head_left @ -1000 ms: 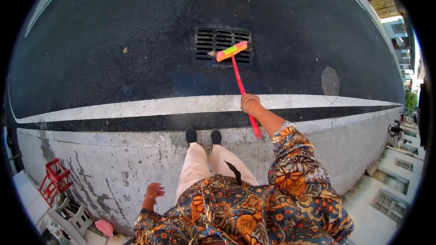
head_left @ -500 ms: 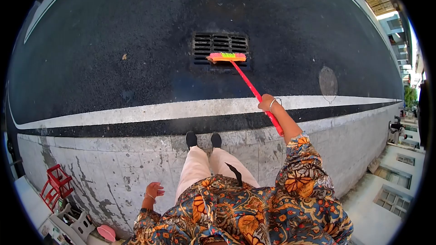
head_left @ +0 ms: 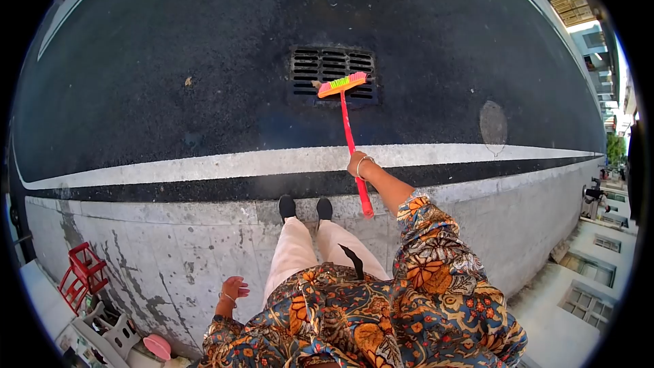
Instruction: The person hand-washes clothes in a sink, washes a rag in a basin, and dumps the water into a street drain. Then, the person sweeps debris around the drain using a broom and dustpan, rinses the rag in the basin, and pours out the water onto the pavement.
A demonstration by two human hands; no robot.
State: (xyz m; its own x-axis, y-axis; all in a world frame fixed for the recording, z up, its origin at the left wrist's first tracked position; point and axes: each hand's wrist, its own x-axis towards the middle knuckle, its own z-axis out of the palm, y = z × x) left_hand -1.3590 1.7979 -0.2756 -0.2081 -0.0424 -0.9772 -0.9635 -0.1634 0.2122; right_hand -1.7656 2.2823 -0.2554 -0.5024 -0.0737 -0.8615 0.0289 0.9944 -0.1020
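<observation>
Some grate slots (head_left: 332, 64) behind broom (head_left: 348, 123)

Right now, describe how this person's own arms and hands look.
The right sleeve and left sleeve share a busy print: blue-grey ground, orange flower-like shapes, cream scrolls, dark outlines. The right hand wears no glove, and a pale, shiny bangle circles its wrist. The left hand is ungloved too, with a thin band at the wrist, too small to make out.
</observation>
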